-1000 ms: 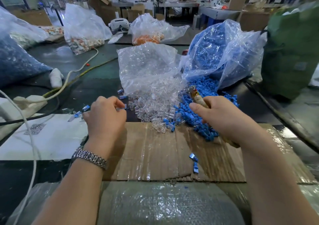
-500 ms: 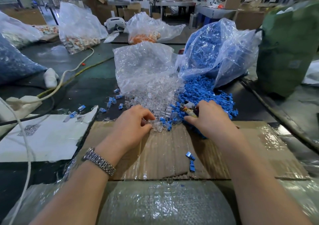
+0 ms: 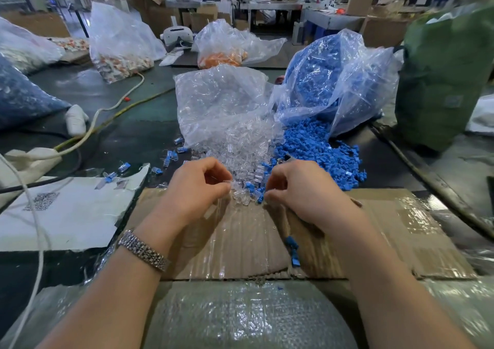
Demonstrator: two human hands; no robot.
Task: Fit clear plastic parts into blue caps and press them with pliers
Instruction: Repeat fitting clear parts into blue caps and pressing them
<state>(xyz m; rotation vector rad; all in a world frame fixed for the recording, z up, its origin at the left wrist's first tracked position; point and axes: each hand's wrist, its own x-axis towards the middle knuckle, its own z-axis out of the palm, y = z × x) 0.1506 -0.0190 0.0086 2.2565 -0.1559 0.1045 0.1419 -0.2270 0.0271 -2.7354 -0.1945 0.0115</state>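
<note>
**Desk:** Where do the parts lie?

**Photographer:** At frame centre, the heap of small clear plastic parts (image 3: 242,145) spills just above the left hand (image 3: 199,188), whose curled fingertips pinch one clear piece. The loose blue plastic caps (image 3: 318,150) lie up and right of the right hand (image 3: 299,188), its fingers curled at a cap; the pliers are mostly hidden.

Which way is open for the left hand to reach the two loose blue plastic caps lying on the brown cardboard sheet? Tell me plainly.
Probably none directly. The two loose blue plastic caps lie on the brown cardboard sheet right against the right forearm, which partly overhangs them. The left hand would have to cross under that arm; the right hand is closer.
</note>
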